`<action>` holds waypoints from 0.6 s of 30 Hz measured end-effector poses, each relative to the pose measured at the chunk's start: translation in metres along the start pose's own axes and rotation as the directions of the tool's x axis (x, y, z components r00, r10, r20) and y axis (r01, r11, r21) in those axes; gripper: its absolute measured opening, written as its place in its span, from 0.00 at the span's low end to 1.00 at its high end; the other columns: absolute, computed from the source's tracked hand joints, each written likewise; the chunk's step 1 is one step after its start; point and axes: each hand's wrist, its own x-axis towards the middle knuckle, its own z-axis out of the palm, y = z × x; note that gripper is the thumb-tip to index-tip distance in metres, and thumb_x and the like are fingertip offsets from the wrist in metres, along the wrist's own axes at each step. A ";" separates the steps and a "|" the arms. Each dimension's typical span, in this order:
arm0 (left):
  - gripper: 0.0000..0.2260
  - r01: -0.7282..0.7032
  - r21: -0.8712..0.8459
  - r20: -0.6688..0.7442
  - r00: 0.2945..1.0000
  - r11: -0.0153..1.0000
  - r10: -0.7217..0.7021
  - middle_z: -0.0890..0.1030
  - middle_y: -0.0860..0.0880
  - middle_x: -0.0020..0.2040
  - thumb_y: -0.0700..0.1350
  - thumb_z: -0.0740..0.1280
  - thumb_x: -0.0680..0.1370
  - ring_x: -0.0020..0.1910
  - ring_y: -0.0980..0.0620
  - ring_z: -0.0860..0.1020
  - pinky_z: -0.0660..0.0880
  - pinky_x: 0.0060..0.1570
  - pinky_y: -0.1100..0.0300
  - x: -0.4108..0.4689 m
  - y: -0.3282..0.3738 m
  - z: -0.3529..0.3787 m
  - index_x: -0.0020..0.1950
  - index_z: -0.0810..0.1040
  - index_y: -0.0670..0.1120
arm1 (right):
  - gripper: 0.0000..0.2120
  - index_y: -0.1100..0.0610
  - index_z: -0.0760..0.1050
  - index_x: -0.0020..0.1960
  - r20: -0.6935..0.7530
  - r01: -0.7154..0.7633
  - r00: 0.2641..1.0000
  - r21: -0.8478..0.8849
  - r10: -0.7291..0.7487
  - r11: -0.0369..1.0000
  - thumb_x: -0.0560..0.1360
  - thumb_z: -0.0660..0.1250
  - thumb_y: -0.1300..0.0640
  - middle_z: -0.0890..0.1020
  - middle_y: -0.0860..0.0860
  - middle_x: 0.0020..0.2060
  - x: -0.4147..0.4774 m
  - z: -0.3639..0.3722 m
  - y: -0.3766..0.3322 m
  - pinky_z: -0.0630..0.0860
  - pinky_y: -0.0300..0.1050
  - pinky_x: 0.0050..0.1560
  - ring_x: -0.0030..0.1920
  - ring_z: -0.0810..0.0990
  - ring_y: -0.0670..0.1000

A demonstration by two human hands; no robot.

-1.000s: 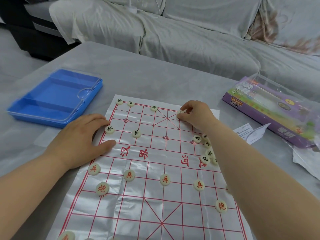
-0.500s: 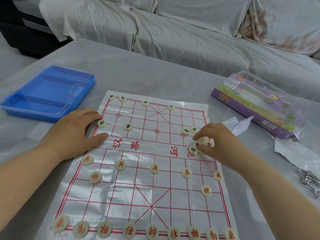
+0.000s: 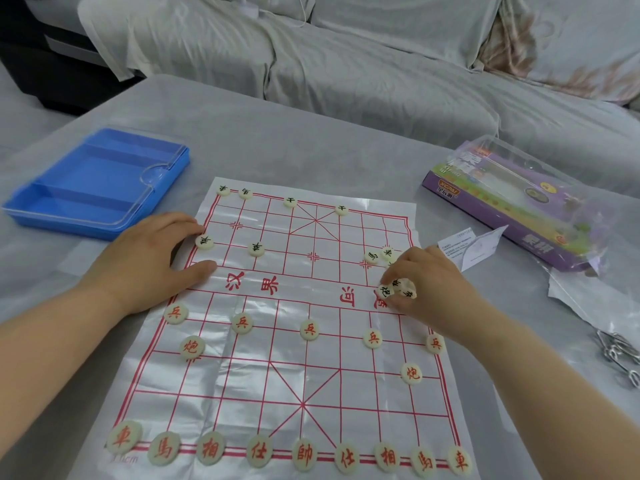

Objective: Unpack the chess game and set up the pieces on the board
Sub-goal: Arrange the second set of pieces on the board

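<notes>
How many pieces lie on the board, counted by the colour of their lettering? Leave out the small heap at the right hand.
Red-lettered pieces: 16
Black-lettered pieces: 6
Total: 22
The heap, which the right hand grips, is partly hidden and not counted.

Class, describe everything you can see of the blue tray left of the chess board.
The blue tray is a shallow rectangular case, seemingly plastic, split by raised ridges into long compartments with no pieces visible inside. A clear lid with a rounded finger notch appears to cover it. It lies flat on the grey-covered table, left of the board sheet and apart from it. The left hand is close by but does not touch it.
</notes>
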 end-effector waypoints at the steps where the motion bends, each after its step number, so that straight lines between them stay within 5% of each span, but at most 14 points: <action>1: 0.29 -0.001 -0.001 -0.001 1.000 1.000 0.001 0.66 0.51 0.69 0.57 0.65 0.71 0.67 0.50 0.65 0.64 0.65 0.53 0.000 0.000 0.000 0.69 0.65 0.50 | 0.14 0.46 0.73 0.60 0.001 -0.004 1.000 -0.002 0.004 1.000 0.74 0.63 0.47 0.72 0.45 0.60 0.000 0.000 0.000 0.61 0.37 0.57 0.59 0.64 0.46; 5: 0.28 -0.004 -0.005 -0.004 1.000 1.000 0.004 0.67 0.51 0.69 0.58 0.65 0.71 0.66 0.51 0.65 0.64 0.64 0.53 -0.001 0.000 0.000 0.69 0.65 0.50 | 0.15 0.48 0.73 0.58 -0.049 -0.003 0.999 0.024 0.004 1.000 0.74 0.63 0.45 0.73 0.46 0.58 0.004 -0.004 -0.004 0.60 0.36 0.52 0.52 0.62 0.44; 18: 0.28 -0.023 -0.015 -0.015 1.000 1.000 0.023 0.66 0.53 0.69 0.59 0.64 0.71 0.67 0.53 0.65 0.63 0.65 0.57 0.000 -0.002 0.000 0.69 0.64 0.52 | 0.16 0.53 0.73 0.58 -0.140 0.102 0.985 0.010 -0.100 0.995 0.75 0.60 0.45 0.75 0.49 0.56 0.052 0.000 -0.062 0.64 0.41 0.57 0.57 0.68 0.50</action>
